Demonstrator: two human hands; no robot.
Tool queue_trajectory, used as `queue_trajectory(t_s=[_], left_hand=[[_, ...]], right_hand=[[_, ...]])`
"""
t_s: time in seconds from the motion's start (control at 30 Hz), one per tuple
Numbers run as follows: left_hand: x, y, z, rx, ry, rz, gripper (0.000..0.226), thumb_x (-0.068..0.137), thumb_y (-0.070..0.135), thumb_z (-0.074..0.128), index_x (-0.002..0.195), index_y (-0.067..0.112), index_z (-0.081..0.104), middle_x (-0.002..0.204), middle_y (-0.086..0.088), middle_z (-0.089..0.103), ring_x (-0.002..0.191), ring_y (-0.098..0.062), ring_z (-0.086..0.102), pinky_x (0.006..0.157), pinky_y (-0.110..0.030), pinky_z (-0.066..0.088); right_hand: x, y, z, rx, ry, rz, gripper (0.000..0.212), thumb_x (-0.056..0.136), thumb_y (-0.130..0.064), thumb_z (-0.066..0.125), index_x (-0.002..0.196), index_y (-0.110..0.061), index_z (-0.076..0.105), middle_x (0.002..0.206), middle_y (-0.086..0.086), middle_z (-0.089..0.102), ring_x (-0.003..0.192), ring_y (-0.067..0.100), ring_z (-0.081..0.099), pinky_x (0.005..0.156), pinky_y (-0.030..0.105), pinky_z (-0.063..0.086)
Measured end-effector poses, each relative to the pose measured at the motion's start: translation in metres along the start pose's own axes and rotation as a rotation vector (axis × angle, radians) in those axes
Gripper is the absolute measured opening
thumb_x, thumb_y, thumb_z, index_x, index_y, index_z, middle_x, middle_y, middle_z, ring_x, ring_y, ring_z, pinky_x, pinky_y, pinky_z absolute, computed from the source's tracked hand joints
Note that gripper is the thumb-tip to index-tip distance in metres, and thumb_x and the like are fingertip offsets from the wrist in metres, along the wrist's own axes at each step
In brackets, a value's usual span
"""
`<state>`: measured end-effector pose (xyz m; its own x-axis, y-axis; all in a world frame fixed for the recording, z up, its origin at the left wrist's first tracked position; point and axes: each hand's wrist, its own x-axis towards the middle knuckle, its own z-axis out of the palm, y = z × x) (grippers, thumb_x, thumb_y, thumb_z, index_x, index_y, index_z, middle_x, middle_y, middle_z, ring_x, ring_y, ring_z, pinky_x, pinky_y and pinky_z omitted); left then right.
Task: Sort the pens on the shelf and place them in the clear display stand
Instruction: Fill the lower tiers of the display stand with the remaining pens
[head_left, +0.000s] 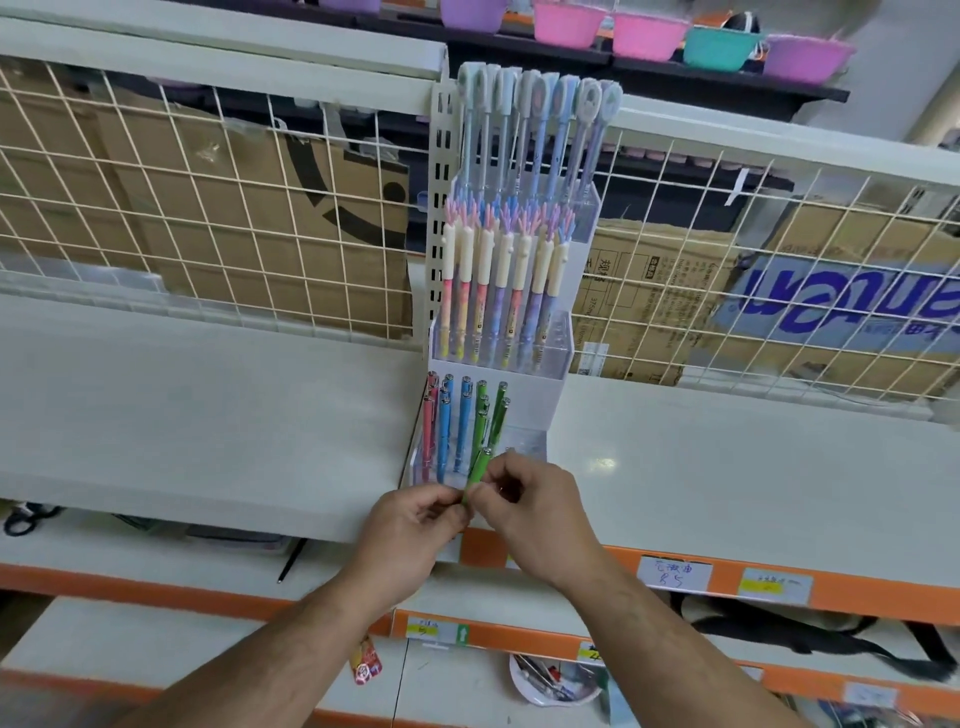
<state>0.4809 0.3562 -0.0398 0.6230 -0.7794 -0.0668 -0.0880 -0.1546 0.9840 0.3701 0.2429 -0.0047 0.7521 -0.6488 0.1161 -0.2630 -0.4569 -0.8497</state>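
Observation:
A clear tiered display stand (558, 343) stands on the white shelf (208, 415). Its front tier holds pink, blue and green pens (462, 426). The middle tier carries pastel pens with cream caps (498, 291), and the back tier tall blue and lilac pens (540, 130). In front of the lowest tier, a green pen (478, 470) points up with its clip end on top. My left hand (410, 525) and my right hand (524, 509) both pinch its lower part, fingers meeting at the shelf's front edge.
A white wire grid (234, 218) backs the shelf, with cardboard boxes (660, 296) behind it. Coloured baskets (649, 34) sit on the top shelf. Orange shelf edges with price labels (675, 574) run below. A bowl of small items (556, 680) lies on a lower shelf.

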Motion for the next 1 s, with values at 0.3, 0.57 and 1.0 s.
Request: queue_trajectory(t_s=[0.3, 0.57, 1.0], left_hand=[[-0.007, 0.003, -0.014, 0.492, 0.035, 0.133, 0.013, 0.089, 0.031, 0.07, 0.101, 0.035, 0.069, 0.101, 0.024, 0.065, 0.099, 0.005, 0.059, 0.087, -0.013, 0.047], [-0.004, -0.006, -0.022, 0.654, 0.066, 0.189, 0.016, 0.091, 0.035, 0.064, 0.106, 0.033, 0.068, 0.108, 0.02, 0.062, 0.103, 0.0, 0.056, 0.091, -0.021, 0.048], [-0.002, -0.014, -0.024, 0.648, 0.075, 0.193, 0.016, 0.091, 0.035, 0.063, 0.107, 0.035, 0.066, 0.106, 0.019, 0.063, 0.102, 0.0, 0.056, 0.09, -0.021, 0.049]], right_hand=[[0.013, -0.009, -0.035, 0.076, 0.339, 0.005, 0.015, 0.09, -0.017, 0.068, 0.077, -0.021, 0.062, 0.067, 0.005, 0.069, 0.069, 0.028, 0.066, 0.066, 0.042, 0.055], [0.025, -0.008, -0.027, -0.001, 0.304, -0.003, 0.013, 0.092, -0.023, 0.067, 0.081, -0.025, 0.062, 0.072, 0.0, 0.07, 0.075, 0.022, 0.068, 0.072, 0.041, 0.057], [0.027, -0.005, -0.01, -0.376, 0.145, -0.025, 0.009, 0.097, -0.028, 0.061, 0.095, -0.02, 0.064, 0.074, -0.009, 0.063, 0.064, 0.012, 0.056, 0.061, 0.028, 0.045]])
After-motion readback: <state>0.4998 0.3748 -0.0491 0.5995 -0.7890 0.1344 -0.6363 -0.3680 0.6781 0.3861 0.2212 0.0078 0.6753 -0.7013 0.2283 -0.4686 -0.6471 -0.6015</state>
